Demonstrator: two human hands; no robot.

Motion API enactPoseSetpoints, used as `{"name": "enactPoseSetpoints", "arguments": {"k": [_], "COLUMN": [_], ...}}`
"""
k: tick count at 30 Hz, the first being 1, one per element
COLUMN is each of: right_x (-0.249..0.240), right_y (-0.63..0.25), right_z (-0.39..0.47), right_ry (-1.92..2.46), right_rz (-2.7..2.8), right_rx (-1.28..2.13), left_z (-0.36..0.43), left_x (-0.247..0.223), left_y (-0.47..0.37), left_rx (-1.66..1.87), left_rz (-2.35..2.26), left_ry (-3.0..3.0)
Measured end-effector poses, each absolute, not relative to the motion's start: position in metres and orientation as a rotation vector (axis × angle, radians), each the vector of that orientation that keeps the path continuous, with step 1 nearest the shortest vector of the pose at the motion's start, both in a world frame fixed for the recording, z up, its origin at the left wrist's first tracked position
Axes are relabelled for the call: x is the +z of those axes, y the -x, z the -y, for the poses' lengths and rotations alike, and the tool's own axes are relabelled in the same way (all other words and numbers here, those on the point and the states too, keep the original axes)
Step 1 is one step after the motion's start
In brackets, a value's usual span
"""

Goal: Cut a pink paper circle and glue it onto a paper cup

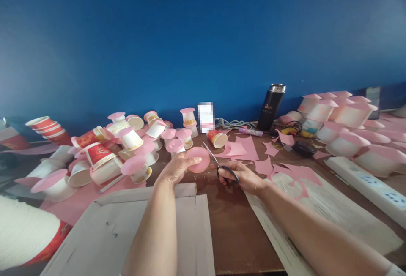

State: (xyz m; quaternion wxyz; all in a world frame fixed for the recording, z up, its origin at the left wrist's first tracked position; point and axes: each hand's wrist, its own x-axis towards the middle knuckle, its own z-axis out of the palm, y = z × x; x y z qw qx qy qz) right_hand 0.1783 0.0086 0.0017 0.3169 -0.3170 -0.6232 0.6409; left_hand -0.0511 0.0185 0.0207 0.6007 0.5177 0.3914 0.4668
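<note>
Pinched between the thumb and fingers of my left hand (pixel 178 168) is a round pink paper disc (pixel 198 160), held above the brown table. My right hand (pixel 236 175) is closed on the dark handles of a pair of scissors (pixel 213 156). The blades point up and left, parted a little, close to the disc's right edge. Behind the disc a red and white paper cup (pixel 217 138) lies on its side. Pink paper scraps (pixel 242 148) lie beyond my right hand.
Many paper cups with pink discs (pixel 131 138) crowd the left; more (pixel 349 140) stand at right. A black bottle (pixel 272 107) is by the blue wall. A power strip (pixel 368 185), printed sheets (pixel 336 208) and a grey board (pixel 127 233) lie nearer.
</note>
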Motion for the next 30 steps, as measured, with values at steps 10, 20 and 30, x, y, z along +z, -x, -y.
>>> {"name": "enactPoseSetpoints", "arguments": {"k": [10,20,30], "right_x": [0.0054,0.006,0.0075], "right_y": [-0.1781,-0.1765,-0.1759], "right_z": [-0.0075,-0.0071,-0.0066], "right_ry": [0.821,0.889,0.923], "right_rz": [1.711,1.714,1.698], "right_rx": [1.62,1.581,1.585], "left_z": [-0.0198,-0.021,-0.0188], "left_x": [0.0178,0.0159,0.0193], "left_y": [0.0538,0.0528,0.0522], "left_rx": [1.039,1.074,1.048], "left_rz": [-0.926,-0.882,-0.898], "left_ry": [-1.221,-1.21,-1.179]}}
